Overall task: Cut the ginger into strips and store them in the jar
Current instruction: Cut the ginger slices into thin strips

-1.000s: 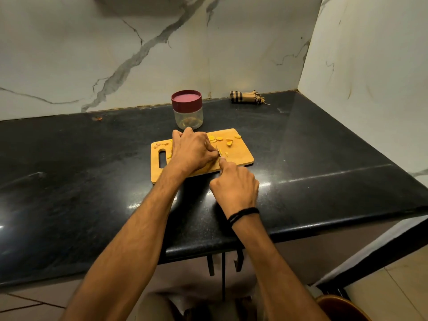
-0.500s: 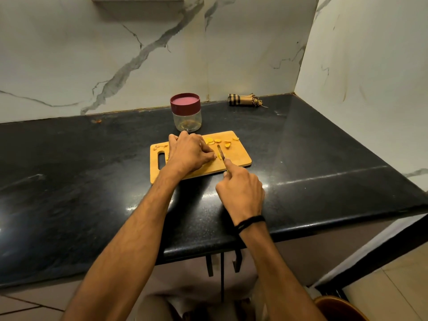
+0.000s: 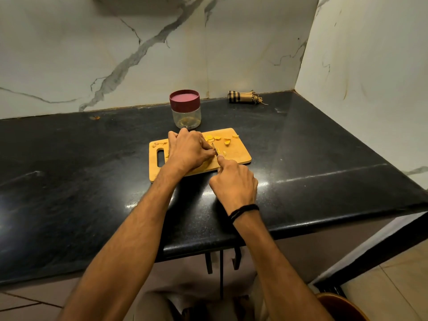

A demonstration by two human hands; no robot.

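Centre frame, our left grip (image 3: 188,150) curls down on ginger (image 3: 227,142) on the cutting board (image 3: 242,156). Our right grip (image 3: 234,184) clasps the knife (image 3: 215,151). We judge cutting unfinished, and the jar (image 3: 186,112), upper centre, stands lidded.

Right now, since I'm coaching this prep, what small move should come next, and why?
Probably press the knife down for a thin cut: the right hand grips it, blade low over the cutting board right beside the left hand, whose curled fingers likely pin ginger I cannot see. The jar is lidded.
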